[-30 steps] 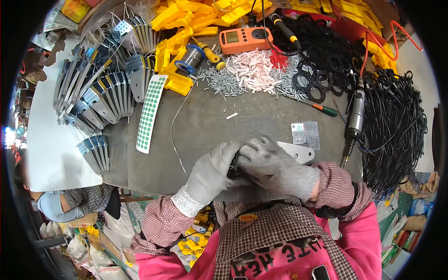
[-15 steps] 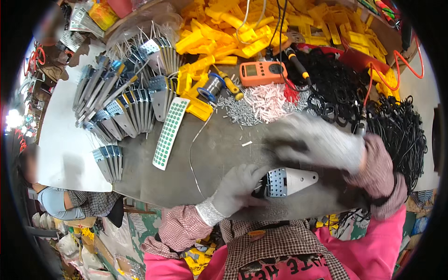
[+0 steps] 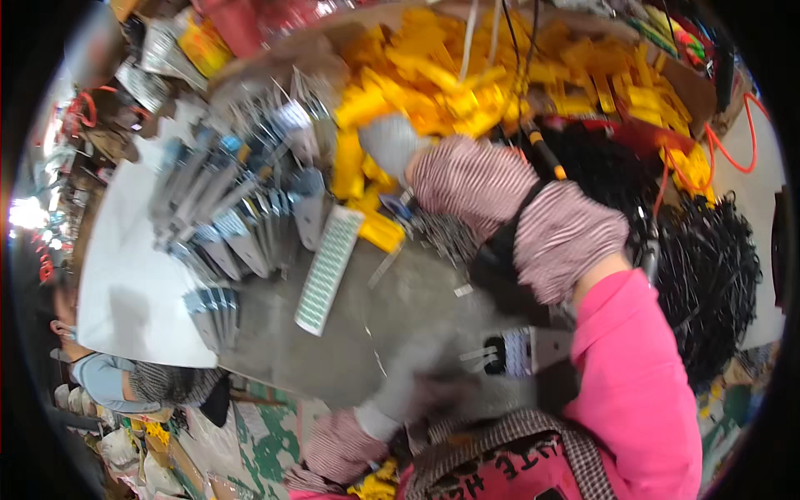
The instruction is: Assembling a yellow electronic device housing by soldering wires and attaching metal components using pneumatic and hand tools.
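My right hand (image 3: 390, 143), in a grey glove, reaches far across the table to the yellow plastic pieces (image 3: 437, 92). Its fingers are blurred and partly hidden, so any grip is unclear. Close to the near edge, my left hand (image 3: 417, 379) is smeared by motion beside a flat metal piece with a blue perforated end (image 3: 518, 350). That piece lies on the dark tabletop, with a small black part and pale leads at its left end. A sheet of green round stickers (image 3: 330, 271) lies farther left.
Stacks of similar metal pieces (image 3: 237, 237) stand at the left. Bundled black cables (image 3: 704, 283) lie at the right, near a hanging orange coiled cord (image 3: 733, 146). A screwdriver (image 3: 546, 154) stands behind my right forearm. Another person (image 3: 117, 379) sits at the far left.
My right hand has swung away from the near metal piece to the far yellow pieces. My left hand has come slightly nearer to me. The whole view has shifted.
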Demonstrator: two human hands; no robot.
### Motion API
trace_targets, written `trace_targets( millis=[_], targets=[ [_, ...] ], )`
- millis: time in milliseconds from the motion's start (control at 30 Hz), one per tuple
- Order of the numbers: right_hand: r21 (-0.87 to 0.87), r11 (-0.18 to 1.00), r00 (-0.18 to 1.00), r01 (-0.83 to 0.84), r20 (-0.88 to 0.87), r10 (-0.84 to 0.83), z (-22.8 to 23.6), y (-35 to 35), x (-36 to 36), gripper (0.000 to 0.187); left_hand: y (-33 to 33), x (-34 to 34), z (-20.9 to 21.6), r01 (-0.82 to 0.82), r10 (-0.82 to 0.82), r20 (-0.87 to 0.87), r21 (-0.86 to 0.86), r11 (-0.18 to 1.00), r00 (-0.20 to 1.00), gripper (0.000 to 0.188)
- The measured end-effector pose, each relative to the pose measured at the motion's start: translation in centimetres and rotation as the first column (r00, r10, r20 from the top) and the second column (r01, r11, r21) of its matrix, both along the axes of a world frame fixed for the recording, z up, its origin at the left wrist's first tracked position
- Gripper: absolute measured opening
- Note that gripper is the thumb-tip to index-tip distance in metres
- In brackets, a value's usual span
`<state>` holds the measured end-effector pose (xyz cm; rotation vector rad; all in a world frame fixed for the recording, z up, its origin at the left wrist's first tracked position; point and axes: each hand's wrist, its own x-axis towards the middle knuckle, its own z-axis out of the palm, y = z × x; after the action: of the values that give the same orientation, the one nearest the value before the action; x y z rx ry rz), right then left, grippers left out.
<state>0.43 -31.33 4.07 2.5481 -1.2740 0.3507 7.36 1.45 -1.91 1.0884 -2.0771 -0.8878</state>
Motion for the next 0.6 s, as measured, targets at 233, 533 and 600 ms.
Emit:
trace_targets(
  millis=[233, 533, 600],
  targets=[
    [0.392, 0.736, 0.725, -0.552, 0.662, 0.191, 5.5, 23.0, -11.8, 0.03, -3.5, -2.6, 9.8, -0.142, 0.567, -0.707, 0.566, 0.812, 0.424, 0.055],
    [0.498, 0.823, 0.794, -0.272, 0.6, -0.101, -2.5, 32.8, -26.2, 0.042, -0.5, -0.3, 4.9, -0.195, 0.202, 0.174, -0.06, 0.979, 0.964, 0.071],
    [0.507, 0.807, 0.817, -0.303, 0.574, -0.054, -4.7, 33.2, -26.0, 0.047, -0.9, -2.1, 5.3, -0.09, 0.055, 0.557, 0.036, 0.995, 0.829, 0.079]
  ],
)
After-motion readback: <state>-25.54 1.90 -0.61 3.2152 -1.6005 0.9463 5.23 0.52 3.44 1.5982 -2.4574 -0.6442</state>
